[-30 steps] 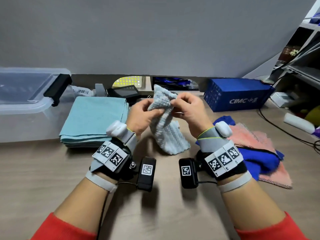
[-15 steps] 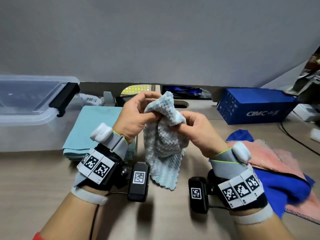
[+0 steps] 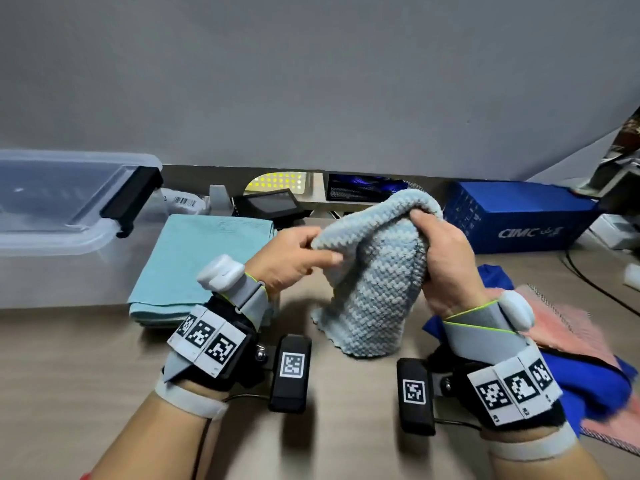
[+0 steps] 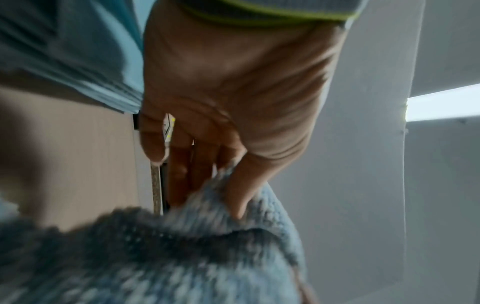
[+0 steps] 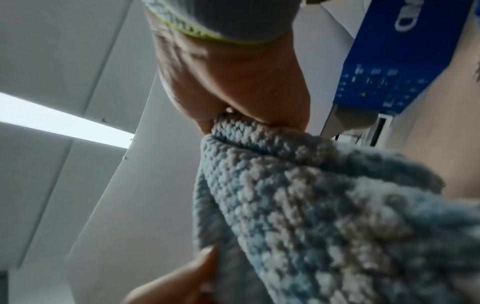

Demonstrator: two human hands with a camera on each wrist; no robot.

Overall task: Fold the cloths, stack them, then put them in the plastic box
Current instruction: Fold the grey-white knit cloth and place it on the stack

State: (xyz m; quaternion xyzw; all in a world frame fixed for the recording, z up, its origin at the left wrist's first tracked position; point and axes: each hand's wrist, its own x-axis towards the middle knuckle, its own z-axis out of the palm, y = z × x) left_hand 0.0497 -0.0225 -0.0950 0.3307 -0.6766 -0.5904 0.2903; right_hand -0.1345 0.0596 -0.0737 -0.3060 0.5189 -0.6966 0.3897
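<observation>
- Surface (image 3: 86, 368), wood-tone: both forearms reach over its near edge, hands raised above it so the cloth can hang free.
- Left hand (image 3: 287, 261): thumb and fingers pinch the left end of the knit cloth (image 3: 374, 282) along its upper edge. Left wrist view, though blurred, shows the thumb pressed onto the fabric.
- Right hand (image 3: 446, 261): grip clenched round a bunched upper portion of the same cloth, thumb on top. Right wrist view shows fabric squeezed between thumb and palm.
- Cloth, pale blue and white, hangs between the two grips above the surface; lower hem near it, contact not clear. Still crumpled, no fold made. Judgement: hands are hunting for corners so the cloth can be spread before folding.
- Right, beside the right wrist: loose pile (image 3: 588, 368) of blue and pink cloths, unfolded, awaiting their turn.
- Left, further back: teal stack (image 3: 194, 265), folded flat, just beside the box (image 3: 69, 244), probably placed for a short transfer.
- Box: clear plastic, black latch; contents cannot be made out.
- Far right: blue carton (image 3: 519, 220).
</observation>
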